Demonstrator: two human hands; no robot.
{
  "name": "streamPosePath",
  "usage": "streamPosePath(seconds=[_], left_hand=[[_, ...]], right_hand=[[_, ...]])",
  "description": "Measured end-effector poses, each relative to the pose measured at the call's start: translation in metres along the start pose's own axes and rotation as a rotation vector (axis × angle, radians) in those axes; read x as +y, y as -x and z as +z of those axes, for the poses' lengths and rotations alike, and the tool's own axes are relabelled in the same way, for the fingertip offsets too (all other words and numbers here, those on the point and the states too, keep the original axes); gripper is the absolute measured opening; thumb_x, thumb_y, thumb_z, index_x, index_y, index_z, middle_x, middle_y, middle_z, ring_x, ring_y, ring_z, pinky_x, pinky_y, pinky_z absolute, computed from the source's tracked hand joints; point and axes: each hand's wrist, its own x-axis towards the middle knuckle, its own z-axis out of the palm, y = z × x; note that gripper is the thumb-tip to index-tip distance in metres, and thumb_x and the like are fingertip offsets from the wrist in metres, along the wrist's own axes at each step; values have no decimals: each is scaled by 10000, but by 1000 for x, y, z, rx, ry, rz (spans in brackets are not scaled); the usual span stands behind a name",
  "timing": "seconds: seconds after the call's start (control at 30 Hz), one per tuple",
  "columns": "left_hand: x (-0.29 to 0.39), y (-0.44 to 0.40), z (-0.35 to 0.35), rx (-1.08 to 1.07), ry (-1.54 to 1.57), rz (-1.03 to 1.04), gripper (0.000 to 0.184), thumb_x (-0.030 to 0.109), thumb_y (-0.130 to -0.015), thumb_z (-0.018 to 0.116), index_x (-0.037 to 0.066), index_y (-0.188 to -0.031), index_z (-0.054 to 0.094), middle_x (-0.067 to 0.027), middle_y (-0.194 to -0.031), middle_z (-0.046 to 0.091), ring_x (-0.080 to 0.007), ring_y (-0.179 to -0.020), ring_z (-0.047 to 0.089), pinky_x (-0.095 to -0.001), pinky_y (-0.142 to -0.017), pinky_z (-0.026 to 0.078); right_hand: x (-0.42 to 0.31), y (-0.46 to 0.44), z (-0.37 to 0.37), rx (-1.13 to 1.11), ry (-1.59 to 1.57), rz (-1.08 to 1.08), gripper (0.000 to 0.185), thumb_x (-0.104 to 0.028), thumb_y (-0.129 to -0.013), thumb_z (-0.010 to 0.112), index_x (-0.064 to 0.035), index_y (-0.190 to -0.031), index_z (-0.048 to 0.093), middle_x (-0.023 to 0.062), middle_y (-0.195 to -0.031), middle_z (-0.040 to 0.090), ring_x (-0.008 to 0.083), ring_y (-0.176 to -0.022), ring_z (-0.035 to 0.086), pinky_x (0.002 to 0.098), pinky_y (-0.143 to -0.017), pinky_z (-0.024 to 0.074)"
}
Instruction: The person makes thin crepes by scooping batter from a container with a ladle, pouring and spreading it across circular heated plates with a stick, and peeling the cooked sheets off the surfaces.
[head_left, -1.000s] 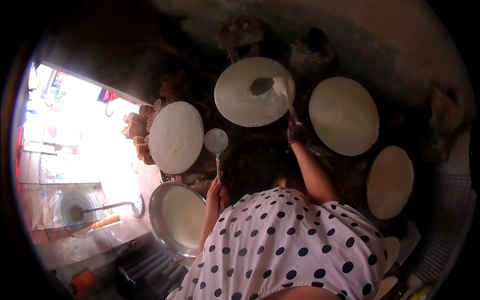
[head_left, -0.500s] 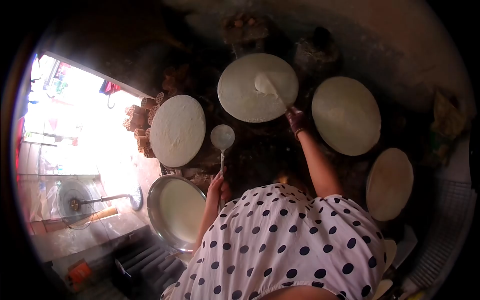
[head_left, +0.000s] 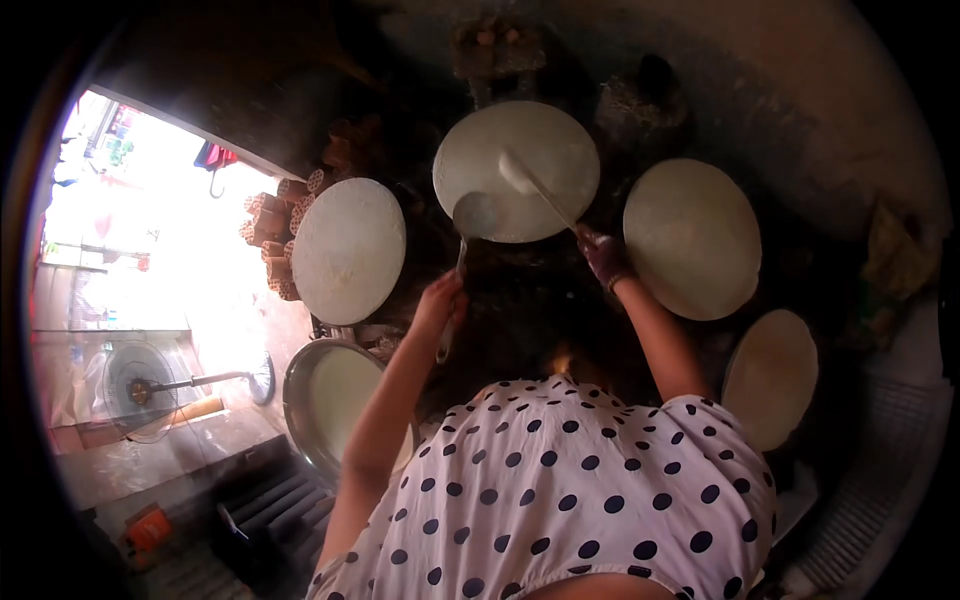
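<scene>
My left hand (head_left: 440,304) is wrapped round the handle of a ladle (head_left: 476,215), whose bowl lies over the lower left edge of the round pale pan surface (head_left: 550,140) at the top middle. My right hand (head_left: 603,256), dark-gloved, grips a long-handled spreader (head_left: 546,196); its pale rounded end rests on the middle of the same surface. More round pale surfaces stand to the left (head_left: 350,250), to the right (head_left: 692,240) and at the lower right (head_left: 771,380).
A metal basin (head_left: 298,405) of pale liquid sits at lower left, partly behind my left forearm. Perforated brown cylinders (head_left: 268,222) are stacked beside the left pan. A fan (head_left: 140,391) stands at far left. A small orange glow (head_left: 563,362) shows above my polka-dot clothing.
My left hand has moved up and right with the ladle, from beside the basin to the middle pan. The spreader has moved to the pan's centre, and the dark opening seen there earlier is gone.
</scene>
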Motion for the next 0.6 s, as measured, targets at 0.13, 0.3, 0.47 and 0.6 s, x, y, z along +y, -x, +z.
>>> streamPosePath(seconds=[0.13, 0.3, 0.47, 0.6], left_hand=[[23, -63, 17, 17, -124, 155, 252, 180, -939, 460, 99, -1162, 546, 4, -623, 491, -104, -450, 446, -235, -404, 349], [32, -78, 71, 223, -94, 138, 216, 196, -910, 497, 51, -1057, 562, -28, -664, 544, -121, -479, 482, -250, -432, 375], [32, -65, 40, -277, 605, -33, 147, 173, -961, 408, 90, -882, 500, 24, -542, 367, -86, -407, 371, -225, -378, 319], [47, 30, 54, -121, 617, 140, 305, 173, -991, 364, 108, -1273, 457, 45, -579, 344, -56, -381, 324, -204, -346, 289]], right_hand=[[-11, 56, -20, 202, 201, -98, 327, -313, -918, 511, -147, -1181, 611, 165, -949, 664, 308, -874, 638, 375, -759, 488], [-12, 50, 63, 297, 424, -43, 318, -300, -904, 533, -133, -1160, 621, 148, -839, 663, 319, -764, 630, 406, -682, 488], [-35, 40, 56, -151, -655, 336, 338, -283, -880, 584, -16, -1078, 644, 42, -654, 602, 118, -570, 531, 320, -546, 449], [-66, 27, -7, 229, -161, 51, 364, -319, -931, 503, -35, -1125, 620, 93, -862, 665, 126, -750, 579, 300, -709, 462]])
